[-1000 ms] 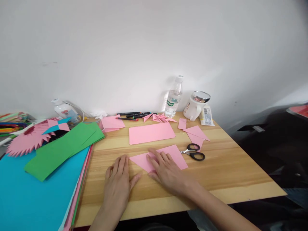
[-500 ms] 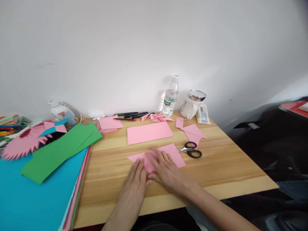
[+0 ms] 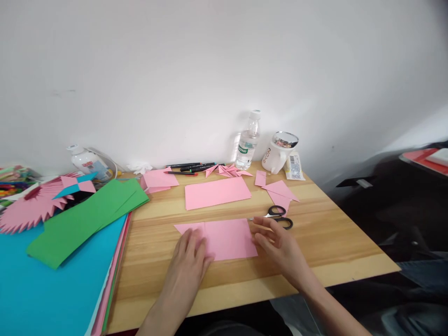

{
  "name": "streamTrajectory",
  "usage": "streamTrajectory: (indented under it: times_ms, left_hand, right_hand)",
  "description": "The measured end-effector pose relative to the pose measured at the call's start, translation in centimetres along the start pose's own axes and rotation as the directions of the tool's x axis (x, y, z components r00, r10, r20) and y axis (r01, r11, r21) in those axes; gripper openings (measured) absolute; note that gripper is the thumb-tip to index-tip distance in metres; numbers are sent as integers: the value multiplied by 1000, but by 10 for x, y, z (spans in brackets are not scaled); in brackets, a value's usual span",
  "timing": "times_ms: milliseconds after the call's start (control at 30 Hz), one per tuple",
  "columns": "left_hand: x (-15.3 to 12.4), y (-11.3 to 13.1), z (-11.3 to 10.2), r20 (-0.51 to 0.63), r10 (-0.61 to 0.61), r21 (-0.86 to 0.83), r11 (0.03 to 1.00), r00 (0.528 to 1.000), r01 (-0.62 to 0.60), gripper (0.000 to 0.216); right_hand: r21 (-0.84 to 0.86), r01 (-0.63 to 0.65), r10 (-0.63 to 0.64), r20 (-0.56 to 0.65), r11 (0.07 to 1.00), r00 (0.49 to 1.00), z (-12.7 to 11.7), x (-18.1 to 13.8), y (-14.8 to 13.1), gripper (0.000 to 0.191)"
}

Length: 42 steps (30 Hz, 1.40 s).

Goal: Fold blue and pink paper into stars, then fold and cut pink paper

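Note:
A pink paper sheet [image 3: 227, 238] lies on the wooden table [image 3: 325, 242] in front of me, with a folded corner pointing left. My left hand [image 3: 191, 261] rests flat on its left part, fingers stretched out. My right hand [image 3: 276, 242] touches the sheet's right edge, fingers loosely curled and apart, holding nothing. Black-handled scissors [image 3: 278, 217] lie just beyond my right hand.
A second pink sheet [image 3: 217, 192] lies farther back, with small folded pink pieces [image 3: 280, 193], markers [image 3: 191, 167], a water bottle [image 3: 247, 140] and a white mug [image 3: 278, 151] by the wall. Green paper [image 3: 87, 214] and a blue sheet stack [image 3: 52, 284] cover the left.
My right hand moved from the sheet's middle to its right edge. The sheet turned and now lies squarer to me. My left hand came right onto the sheet.

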State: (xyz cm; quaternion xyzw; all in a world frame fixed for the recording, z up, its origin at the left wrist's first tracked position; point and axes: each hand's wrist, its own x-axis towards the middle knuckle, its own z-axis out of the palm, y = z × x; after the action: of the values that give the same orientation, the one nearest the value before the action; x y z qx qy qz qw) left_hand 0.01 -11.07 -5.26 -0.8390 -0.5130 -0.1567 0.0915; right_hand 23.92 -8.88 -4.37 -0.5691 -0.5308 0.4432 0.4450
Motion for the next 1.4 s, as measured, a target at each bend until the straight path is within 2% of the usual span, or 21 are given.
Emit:
streamTrajectory:
  times_ms: [67, 167, 367, 467, 600, 700, 800, 867, 967, 1033, 1100, 1167, 1300, 1400]
  left_hand:
    - [-1, 1, 0, -4, 16, 17, 1000, 1000, -16, 32]
    - [-5, 1, -1, 3, 16, 39, 999, 1000, -16, 33]
    - [-8, 2, 0, -57, 22, 7, 1000, 998, -22, 37]
    - [-7, 1, -1, -48, 28, -9, 1000, 998, -28, 34]
    - [-4, -2, -4, -5, 94, -33, 995, 996, -94, 33]
    - [-1, -3, -7, 31, 107, -59, 993, 994, -105, 32]
    - [3, -1, -9, 45, 99, -129, 987, 994, -93, 30]
    - [7, 0, -9, 50, 91, -180, 980, 995, -81, 30]
    - [13, -1, -9, 77, 75, -236, 970, 994, -55, 29]
    - [18, -3, -8, 100, 39, -273, 962, 994, -10, 34]
    - [22, -5, -8, 124, 6, -306, 952, 992, 32, 45]
    - [24, -8, -8, 138, 35, -313, 950, 990, 10, 51]
    - [25, -10, -9, 163, 219, -280, 945, 962, -168, 50]
    - [24, -12, -10, 190, 294, -271, 933, 937, -238, 48]
  right_hand:
    - [50, -59, 60, -28, 997, 998, 2, 1, -2, 46]
    - [29, -51, 53, -84, 998, 995, 2, 1, -8, 52]
    - [284, -187, 173, 72, 940, 982, 3, 9, -19, 52]
    - [269, -245, 228, 93, 931, 969, 4, 17, -21, 55]
    - [207, -283, 251, 167, 936, 953, 5, 26, -26, 55]
    - [139, -195, 162, 220, 971, 962, 8, 26, -27, 49]
    - [-26, 28, -24, 144, 999, 989, 14, 21, -23, 35]
    - [-205, 180, -163, 98, 962, 982, 20, 15, -17, 33]
    - [-343, 395, -353, 180, 852, 918, 25, 5, -10, 39]
    - [-345, 559, -464, 323, 754, 825, 24, 0, -6, 42]
    - [-341, 680, -516, 461, 649, 722, 21, -2, -3, 44]
    - [-348, 734, -493, 567, 583, 660, 15, 0, -3, 45]
    - [-297, 757, -408, 699, 582, 587, 2, 10, -7, 51]
    - [-251, 738, -394, 715, 626, 578, -7, 18, -12, 49]
